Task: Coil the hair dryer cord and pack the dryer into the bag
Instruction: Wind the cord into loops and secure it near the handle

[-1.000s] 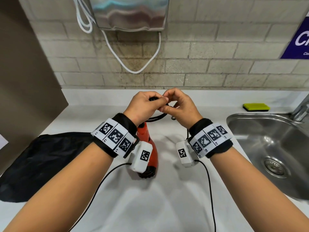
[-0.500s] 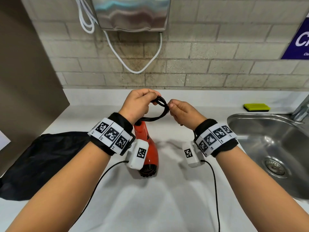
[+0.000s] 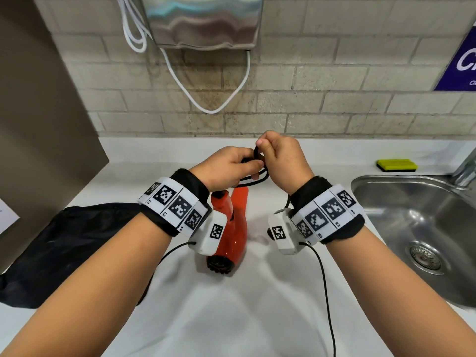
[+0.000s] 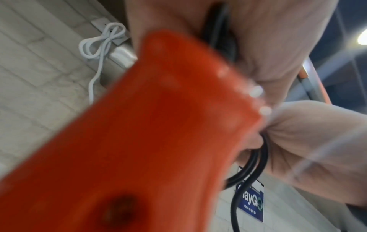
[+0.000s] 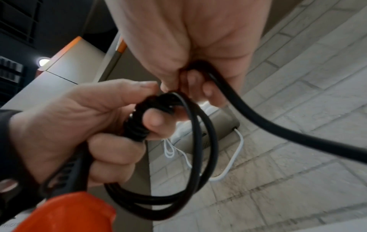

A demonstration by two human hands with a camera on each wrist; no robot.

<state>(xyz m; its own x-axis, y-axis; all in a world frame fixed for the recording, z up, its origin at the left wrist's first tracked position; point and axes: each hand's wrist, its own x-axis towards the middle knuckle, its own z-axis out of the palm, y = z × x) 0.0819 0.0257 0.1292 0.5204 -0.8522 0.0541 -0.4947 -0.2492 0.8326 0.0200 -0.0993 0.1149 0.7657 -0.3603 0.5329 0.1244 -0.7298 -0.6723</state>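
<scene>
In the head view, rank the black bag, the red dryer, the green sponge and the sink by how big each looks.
1. Sink, cut off at the frame edge.
2. Black bag, partly hidden behind the left arm; close to the sink, so that order is unsure.
3. Red dryer, partly covered by the wrist camera.
4. Green sponge, farthest away.

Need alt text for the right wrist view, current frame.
Two hands coil a black cord: the left hand grips the gathered loops above the orange hair dryer, while the right hand pinches the loose strand. A tiled wall lies behind.
</scene>
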